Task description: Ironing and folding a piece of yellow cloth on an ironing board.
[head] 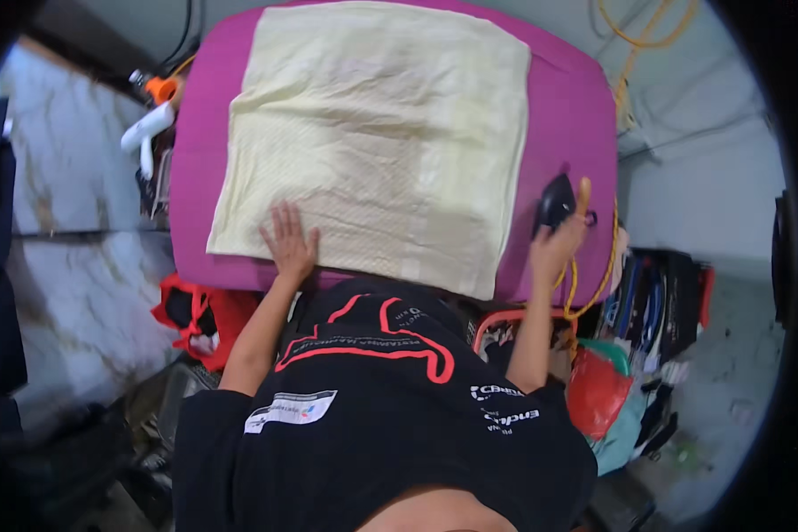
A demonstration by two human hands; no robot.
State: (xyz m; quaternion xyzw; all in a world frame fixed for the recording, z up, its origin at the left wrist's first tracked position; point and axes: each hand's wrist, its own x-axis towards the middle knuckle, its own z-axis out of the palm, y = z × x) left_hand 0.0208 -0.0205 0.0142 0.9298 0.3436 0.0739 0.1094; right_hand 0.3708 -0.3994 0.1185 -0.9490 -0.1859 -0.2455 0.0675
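A cream quilted cloth (366,166) lies spread over a padded board with a magenta cover (565,93), with wrinkles across its middle and lower part. My left hand (291,243) rests flat on the cloth near its lower left edge, fingers apart. To the right of the cloth, my right hand (560,246) is on a black clothes iron (556,199) above the magenta cover. One finger points up along the iron's right side. The iron's handle is mostly hidden by the hand, and this area is blurred. A yellow cord (573,292) hangs in a loop below the hand.
Left of the board are a white handheld appliance (149,133) and an orange-capped bottle (158,88). A red bag (203,319) sits below left. A red-rimmed basket (482,326) and a row of folded clothes (658,306) stand at lower right. A wall borders the far side.
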